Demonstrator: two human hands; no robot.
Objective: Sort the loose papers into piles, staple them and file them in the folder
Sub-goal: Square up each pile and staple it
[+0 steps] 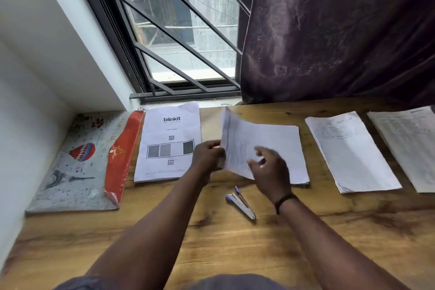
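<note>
Sheet (235,148): mid-frame, lifted off the middle pile (282,148); square your edges before stapling.
Left hand (208,156): pinched on its left edge.
Right hand (270,169): fingers spread, holding nothing.
Stapler (241,202): just below.
Folder (82,162): far left.

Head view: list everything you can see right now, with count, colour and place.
Wooden desk: one, brown, below the window.
Illustrated plastic folder with red flap: one, grey and red, far left of desk.
Printed paper piles: four, white; "blinkit" pile beside folder, centre pile, two more at right.
Lifted sheet: one, white, above centre pile.
Metal stapler: one, silver and blue, on the desk in front of centre pile.
Window with bars: one, dark frame, behind desk.
Curtain: one, purple, upper right.
Left hand: grips the sheet's edge.
Right hand: fingers spread, over the sheet; blurred.
</note>
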